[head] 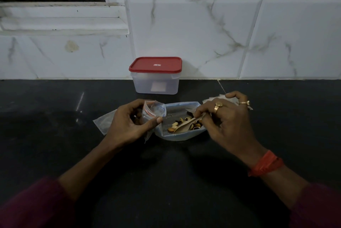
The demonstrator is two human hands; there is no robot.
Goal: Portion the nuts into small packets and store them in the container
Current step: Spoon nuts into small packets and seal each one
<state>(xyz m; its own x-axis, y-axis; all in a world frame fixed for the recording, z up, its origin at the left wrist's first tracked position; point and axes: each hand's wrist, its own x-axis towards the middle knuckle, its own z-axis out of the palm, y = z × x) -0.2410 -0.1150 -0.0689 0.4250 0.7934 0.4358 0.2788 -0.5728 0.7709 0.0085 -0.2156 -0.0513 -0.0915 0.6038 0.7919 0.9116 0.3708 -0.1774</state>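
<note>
The left grip [127, 122] pinches an open small packet [154, 110] beside the tray [177, 138] of nuts [174, 123] on the desk [55, 108]. The right grip [227, 117] pinches a spoon [182, 127] among the nuts; the lidded container [156, 82] stands behind, by the wall [203, 25].

Glossy black stone counter [55, 117], clear plastic packet [154, 110], frosted plastic container [156, 82], glossy marble-look tiles [203, 34].

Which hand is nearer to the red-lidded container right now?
Left. The left hand, holding a small packet, sits just in front of the container; the right hand, gripping a spoon, is in front and farther to its right.
</note>
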